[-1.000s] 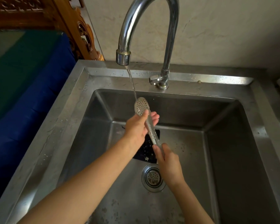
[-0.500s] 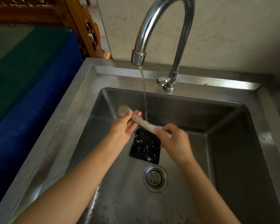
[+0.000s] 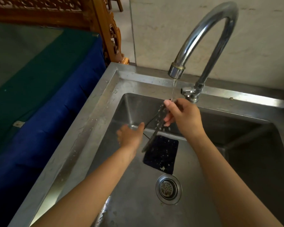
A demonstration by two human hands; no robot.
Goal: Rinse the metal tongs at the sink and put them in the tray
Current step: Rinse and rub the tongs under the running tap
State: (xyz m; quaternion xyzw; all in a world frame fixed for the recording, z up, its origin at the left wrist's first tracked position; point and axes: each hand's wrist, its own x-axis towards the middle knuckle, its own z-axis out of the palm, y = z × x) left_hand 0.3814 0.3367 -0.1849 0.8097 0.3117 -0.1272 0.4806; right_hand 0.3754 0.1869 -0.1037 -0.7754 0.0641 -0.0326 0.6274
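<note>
A steel sink [image 3: 95, 112] fills the frame, its tap [image 3: 202, 38] at upper right running a thin stream. The right hand [image 3: 183, 117] grips the tongs [image 3: 156, 128] at their top end; they slant down-left, tips over a dark mat [image 3: 161, 154]. The left hand [image 3: 129, 136], blurred and open, sits just left of them.

Silver sink [image 3: 95, 112] (blue, green cloth [image 3: 44, 76] beside)

Pale marbled wall [image 3: 170, 30]; carved wooden furniture [image 3: 103, 25] (left); blue-green cloth [image 3: 47, 76] below.
</note>
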